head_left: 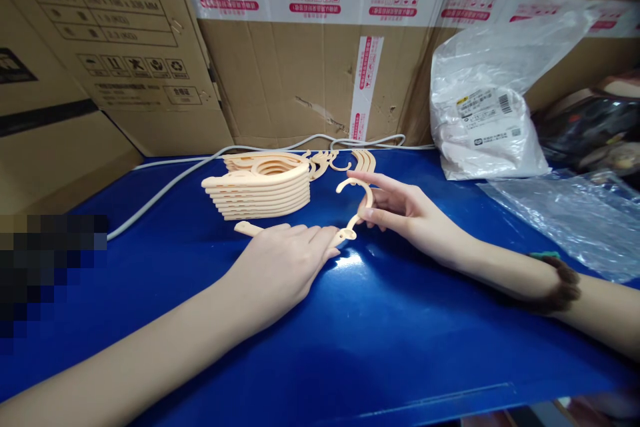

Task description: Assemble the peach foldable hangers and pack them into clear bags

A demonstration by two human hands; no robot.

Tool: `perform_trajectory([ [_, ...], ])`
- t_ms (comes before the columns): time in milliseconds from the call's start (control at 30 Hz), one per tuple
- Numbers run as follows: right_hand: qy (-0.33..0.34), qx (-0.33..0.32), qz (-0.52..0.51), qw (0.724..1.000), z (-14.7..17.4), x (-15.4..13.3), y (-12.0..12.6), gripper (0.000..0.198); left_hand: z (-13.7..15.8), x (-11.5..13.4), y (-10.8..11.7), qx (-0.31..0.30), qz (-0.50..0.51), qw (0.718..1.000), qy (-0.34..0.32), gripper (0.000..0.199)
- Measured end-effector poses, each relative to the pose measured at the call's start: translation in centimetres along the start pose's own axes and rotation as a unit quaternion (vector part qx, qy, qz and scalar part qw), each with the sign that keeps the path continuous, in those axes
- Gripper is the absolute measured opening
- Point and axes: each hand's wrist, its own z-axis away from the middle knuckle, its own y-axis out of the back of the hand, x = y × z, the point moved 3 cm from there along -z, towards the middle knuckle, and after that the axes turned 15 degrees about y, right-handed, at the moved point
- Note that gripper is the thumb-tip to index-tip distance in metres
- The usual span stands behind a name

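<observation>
A cream plastic folding hanger (369, 199) is held between both hands, just above the blue table. My left hand (290, 257) is closed over its folded arms, and one arm tip pokes out to the left of the knuckles. With thumb and fingers my right hand (395, 207) grips the curved hook, the index finger stretched along its top. Behind my left hand stands a neat stack of matching hangers (260, 193), their hooks pointing right. Most of the held hanger's body is hidden under my left hand.
Cardboard boxes (300, 67) wall off the back and left of the blue table (350, 347). A white cable (165, 203) runs along the rear. At right are a white plastic parcel bag (485, 120) and a clear plastic sheet (575, 220).
</observation>
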Motion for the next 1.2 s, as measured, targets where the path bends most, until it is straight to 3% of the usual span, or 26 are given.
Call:
perform_trajectory([
  [633, -0.022, -0.001, -0.046, 0.999, 0.1, 0.1, -0.1, 0.062, -0.1, 0.0, 0.2, 0.020, 0.005, 1.000, -0.002, 0.030],
  [800, -0.016, -0.014, -0.048, 0.999, 0.0, 0.1, -0.1, 0.062, 0.0, -0.1, 0.2, -0.003, 0.016, 1.000, 0.010, 0.030],
  [1067, -0.007, -0.025, -0.021, 0.999, -0.3, -0.2, 0.2, 0.047, -0.5, -0.1, 1.6, -0.103, 0.136, 0.977, 0.128, 0.030],
  [1200, 0.009, 0.029, 0.077, 0.997, -1.2, 0.3, 2.0, 0.036, -0.9, -0.1, 1.3, -0.136, 0.266, 0.942, 0.153, 0.023],
])
